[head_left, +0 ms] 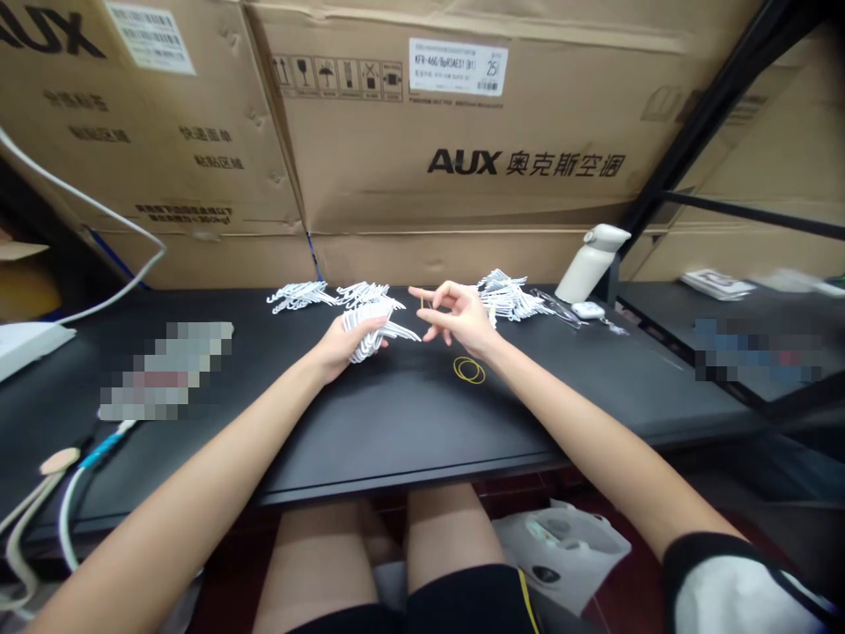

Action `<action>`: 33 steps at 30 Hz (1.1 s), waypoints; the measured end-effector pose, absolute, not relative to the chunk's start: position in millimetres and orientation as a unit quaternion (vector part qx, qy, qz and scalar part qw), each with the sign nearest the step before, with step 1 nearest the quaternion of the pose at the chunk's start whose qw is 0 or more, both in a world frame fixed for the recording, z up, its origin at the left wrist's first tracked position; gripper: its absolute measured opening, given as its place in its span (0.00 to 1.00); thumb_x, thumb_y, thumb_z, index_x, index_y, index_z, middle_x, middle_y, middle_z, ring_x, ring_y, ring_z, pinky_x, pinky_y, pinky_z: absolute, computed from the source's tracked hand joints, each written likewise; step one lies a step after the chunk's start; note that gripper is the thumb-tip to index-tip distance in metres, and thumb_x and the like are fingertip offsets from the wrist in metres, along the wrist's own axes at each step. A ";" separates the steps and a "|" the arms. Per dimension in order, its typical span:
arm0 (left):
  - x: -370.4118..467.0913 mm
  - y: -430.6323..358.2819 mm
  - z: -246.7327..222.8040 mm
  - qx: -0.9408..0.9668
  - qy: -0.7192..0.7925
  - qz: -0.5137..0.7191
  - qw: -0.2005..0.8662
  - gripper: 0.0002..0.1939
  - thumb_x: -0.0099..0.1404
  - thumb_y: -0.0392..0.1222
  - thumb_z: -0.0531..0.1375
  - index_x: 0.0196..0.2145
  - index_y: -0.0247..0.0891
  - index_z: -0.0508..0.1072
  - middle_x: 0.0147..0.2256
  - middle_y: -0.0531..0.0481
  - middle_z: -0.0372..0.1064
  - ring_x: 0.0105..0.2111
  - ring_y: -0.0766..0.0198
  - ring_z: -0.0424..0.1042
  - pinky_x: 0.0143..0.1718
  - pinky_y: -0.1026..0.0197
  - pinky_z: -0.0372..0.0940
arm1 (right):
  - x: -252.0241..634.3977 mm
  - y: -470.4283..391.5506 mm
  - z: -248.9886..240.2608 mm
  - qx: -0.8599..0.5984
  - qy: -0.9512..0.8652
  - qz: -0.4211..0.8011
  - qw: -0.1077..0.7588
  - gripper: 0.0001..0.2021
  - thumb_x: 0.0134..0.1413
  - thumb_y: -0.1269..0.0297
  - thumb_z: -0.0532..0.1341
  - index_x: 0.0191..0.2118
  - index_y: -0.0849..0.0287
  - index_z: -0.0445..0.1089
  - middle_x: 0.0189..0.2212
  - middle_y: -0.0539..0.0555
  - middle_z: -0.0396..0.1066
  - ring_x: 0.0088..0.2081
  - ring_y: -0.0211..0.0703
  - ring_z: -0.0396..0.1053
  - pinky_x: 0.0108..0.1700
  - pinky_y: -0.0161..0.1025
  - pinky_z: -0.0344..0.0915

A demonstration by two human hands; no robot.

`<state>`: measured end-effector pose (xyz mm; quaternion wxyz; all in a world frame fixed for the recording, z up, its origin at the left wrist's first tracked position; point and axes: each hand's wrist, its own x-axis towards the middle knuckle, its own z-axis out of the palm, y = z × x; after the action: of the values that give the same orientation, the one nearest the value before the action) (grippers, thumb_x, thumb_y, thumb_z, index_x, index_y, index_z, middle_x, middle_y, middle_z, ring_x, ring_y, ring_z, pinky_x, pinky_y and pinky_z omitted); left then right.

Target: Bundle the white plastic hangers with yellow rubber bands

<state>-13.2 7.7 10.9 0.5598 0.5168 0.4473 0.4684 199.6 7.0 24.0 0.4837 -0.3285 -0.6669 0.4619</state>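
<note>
My left hand [338,348] is closed around a bundle of white wire hooks [364,333], held a little above the black table, with the curved ends pointing right. Facing it, my right hand [462,319] holds a thin yellow rubber band [422,302] between thumb and fingers, just right of the bundle and apart from it. On the table below the right hand lie loose yellow rubber bands [468,370]. Behind the hands are piles of the same white hooks: one at left [300,296], one in the middle [362,292] and one at right [510,298], partly hidden by my right hand.
A white bottle [591,264] stands at the back right, beside a small white case [587,311]. Large cardboard boxes [462,194] wall off the back. A blurred-out flat object [172,370] with a cable lies at left. Black metal posts [700,106] rise at right.
</note>
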 end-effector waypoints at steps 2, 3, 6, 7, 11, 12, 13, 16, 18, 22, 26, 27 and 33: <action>-13.5 7.0 12.8 0.509 0.439 0.475 0.568 0.19 0.48 0.46 0.70 0.36 0.33 0.77 0.27 0.49 0.74 0.22 0.67 0.70 0.23 0.66 0.65 | 195.1 -1.4 25.0 -0.336 -0.699 0.426 0.466 0.20 0.42 0.52 0.68 0.28 0.58 0.58 0.52 0.59 0.69 0.25 0.38 0.73 0.16 0.30 0.57; -13.7 6.5 13.6 0.510 0.430 0.475 0.574 0.20 0.48 0.46 0.70 0.37 0.33 0.77 0.26 0.50 0.74 0.22 0.68 0.69 0.23 0.66 0.65 | 193.2 -5.1 25.1 -0.340 -0.716 0.408 0.453 0.20 0.40 0.51 0.69 0.28 0.58 0.60 0.50 0.59 0.70 0.25 0.39 0.73 0.17 0.31 0.59; -13.5 4.3 15.2 0.525 0.397 0.469 0.589 0.20 0.50 0.46 0.69 0.40 0.35 0.78 0.27 0.51 0.74 0.22 0.70 0.68 0.25 0.68 0.65 | 188.0 -12.6 23.3 -0.350 -0.766 0.336 0.422 0.20 0.39 0.49 0.69 0.32 0.59 0.66 0.48 0.58 0.71 0.24 0.36 0.70 0.23 0.35 0.64; -12.9 3.3 15.3 0.529 0.389 0.468 0.592 0.19 0.50 0.46 0.69 0.39 0.35 0.78 0.27 0.52 0.74 0.22 0.70 0.69 0.26 0.68 0.65 | 186.3 -13.8 22.0 -0.350 -0.781 0.302 0.419 0.20 0.40 0.49 0.69 0.35 0.58 0.67 0.47 0.57 0.71 0.23 0.35 0.69 0.25 0.35 0.65; -7.7 -1.9 15.2 0.533 0.391 0.461 0.592 0.17 0.49 0.45 0.70 0.36 0.36 0.78 0.29 0.51 0.75 0.28 0.67 0.72 0.33 0.66 0.67 | 179.7 -13.5 14.8 -0.323 -0.808 0.180 0.458 0.16 0.48 0.53 0.66 0.40 0.57 0.72 0.43 0.55 0.71 0.25 0.34 0.64 0.31 0.37 0.66; -6.2 -3.3 15.1 0.536 0.392 0.458 0.591 0.17 0.49 0.45 0.70 0.36 0.36 0.78 0.31 0.50 0.76 0.30 0.65 0.73 0.35 0.65 0.68 | 178.3 -12.9 12.8 -0.315 -0.807 0.164 0.472 0.13 0.50 0.55 0.65 0.39 0.57 0.73 0.41 0.55 0.70 0.26 0.35 0.64 0.31 0.38 0.66; -4.9 -4.4 15.0 0.539 0.391 0.456 0.591 0.17 0.49 0.45 0.70 0.36 0.36 0.78 0.33 0.48 0.76 0.32 0.63 0.74 0.37 0.64 0.68 | 177.1 -12.3 11.1 -0.307 -0.805 0.152 0.485 0.11 0.51 0.56 0.64 0.38 0.56 0.73 0.39 0.55 0.70 0.27 0.36 0.64 0.32 0.38 0.67; -2.9 -5.9 14.1 0.551 0.388 0.452 0.584 0.18 0.49 0.47 0.69 0.37 0.35 0.78 0.37 0.45 0.77 0.38 0.58 0.74 0.41 0.61 0.68 | 174.7 -11.1 6.7 -0.277 -0.802 0.123 0.515 0.08 0.53 0.61 0.62 0.38 0.56 0.74 0.35 0.54 0.70 0.33 0.40 0.68 0.37 0.40 0.69; -3.4 -5.6 13.4 0.556 0.393 0.449 0.579 0.20 0.49 0.48 0.70 0.38 0.35 0.78 0.36 0.45 0.77 0.38 0.56 0.74 0.40 0.60 0.69 | 173.9 -10.9 4.9 -0.259 -0.804 0.117 0.522 0.08 0.54 0.63 0.61 0.39 0.56 0.74 0.35 0.55 0.70 0.36 0.42 0.69 0.40 0.41 0.69; -5.3 -5.2 13.1 0.556 0.405 0.433 0.583 0.19 0.47 0.49 0.70 0.35 0.36 0.78 0.29 0.47 0.75 0.29 0.60 0.73 0.32 0.61 0.69 | 172.6 -12.7 3.6 -0.273 -0.804 0.133 0.511 0.08 0.56 0.62 0.60 0.39 0.55 0.74 0.35 0.55 0.71 0.36 0.43 0.70 0.41 0.42 0.69; -5.8 -4.9 13.2 0.559 0.396 0.421 0.595 0.18 0.48 0.50 0.70 0.33 0.34 0.77 0.25 0.48 0.73 0.24 0.63 0.71 0.29 0.61 0.68 | 170.8 -13.9 2.9 -0.280 -0.799 0.136 0.515 0.08 0.57 0.61 0.58 0.38 0.55 0.74 0.34 0.55 0.71 0.35 0.42 0.70 0.40 0.41 0.70; -5.6 -4.5 12.7 0.560 0.397 0.429 0.588 0.18 0.48 0.49 0.70 0.33 0.34 0.77 0.26 0.48 0.73 0.25 0.63 0.71 0.29 0.61 0.67 | 170.6 -13.5 2.4 -0.277 -0.798 0.136 0.517 0.08 0.57 0.62 0.58 0.38 0.55 0.74 0.34 0.55 0.71 0.36 0.43 0.70 0.41 0.42 0.69; -3.0 -2.7 9.3 0.556 0.409 0.447 0.569 0.16 0.50 0.48 0.69 0.33 0.34 0.77 0.28 0.49 0.74 0.27 0.64 0.70 0.30 0.63 0.66 | 171.1 -11.5 2.4 -0.295 -0.802 0.138 0.501 0.07 0.56 0.62 0.59 0.39 0.56 0.72 0.36 0.55 0.72 0.38 0.43 0.70 0.44 0.42 0.68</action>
<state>-3.0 -2.7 9.3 0.5689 0.5555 0.4094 0.4474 171.1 -11.5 2.4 0.5008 -0.2945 -0.8021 0.1378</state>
